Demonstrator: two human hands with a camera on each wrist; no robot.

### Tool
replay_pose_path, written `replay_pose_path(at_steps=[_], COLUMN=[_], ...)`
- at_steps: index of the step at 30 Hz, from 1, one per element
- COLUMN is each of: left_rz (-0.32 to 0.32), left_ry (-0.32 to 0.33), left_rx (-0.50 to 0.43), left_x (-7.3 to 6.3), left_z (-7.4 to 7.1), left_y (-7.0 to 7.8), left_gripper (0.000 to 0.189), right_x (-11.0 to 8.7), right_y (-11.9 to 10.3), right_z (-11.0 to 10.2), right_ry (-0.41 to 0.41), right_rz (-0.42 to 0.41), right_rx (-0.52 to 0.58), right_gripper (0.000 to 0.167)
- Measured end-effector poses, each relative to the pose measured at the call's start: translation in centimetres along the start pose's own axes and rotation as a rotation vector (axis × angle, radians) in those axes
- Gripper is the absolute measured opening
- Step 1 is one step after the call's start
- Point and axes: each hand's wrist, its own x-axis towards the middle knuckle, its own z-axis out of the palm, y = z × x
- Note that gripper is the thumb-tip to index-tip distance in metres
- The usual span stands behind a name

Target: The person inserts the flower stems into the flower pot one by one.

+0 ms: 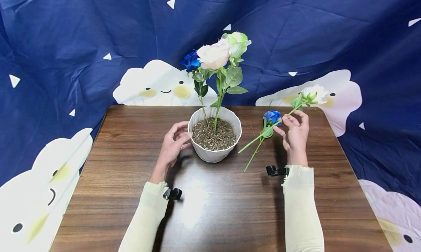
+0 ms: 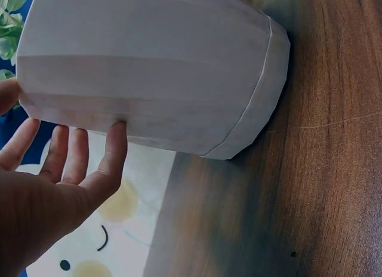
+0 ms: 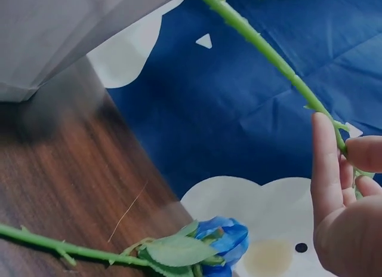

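Observation:
A white flower pot (image 1: 215, 155) of dark soil (image 1: 213, 136) stands on the table. My left hand (image 1: 175, 140) holds its left side, thumb at the rim and bent fingers (image 2: 113, 151) against the outer wall. In the pot stand a blue rose (image 1: 190, 60), a pale pink rose (image 1: 214, 55) and a greenish-white rose (image 1: 238, 44). To the right of the pot, my right hand (image 1: 296, 135) pinches the green stem (image 3: 268, 56) of a white artificial rose (image 1: 314, 94) between thumb and fingers. The stem slants down left toward the pot, bloom at upper right.
Another blue rose (image 1: 272, 117) lies on the wooden table (image 1: 115, 171), right of the pot and under the held stem. Behind the table hangs a dark blue cloth (image 1: 98, 21) with white clouds and triangles. Each wrist wears a small black camera.

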Motion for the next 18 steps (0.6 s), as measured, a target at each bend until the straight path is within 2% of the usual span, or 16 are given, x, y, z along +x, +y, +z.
replay_pose_path(at_steps=[6, 18], left_rz=[-0.001, -0.005], left_ry=[-0.002, -0.001], left_rx=[0.004, -0.001], left_x=[0.0, 0.0], left_z=[0.0, 0.1], left_y=[0.0, 0.0], left_gripper=[0.046, 0.046], right_x=[-0.2, -0.5], right_y=[-0.8, -2.2], right_z=[0.8, 3.2], right_ry=[0.0, -0.075], right_rz=[-0.021, -0.094], right_rx=[0.077, 0.188], right_gripper=[0.033, 0.041])
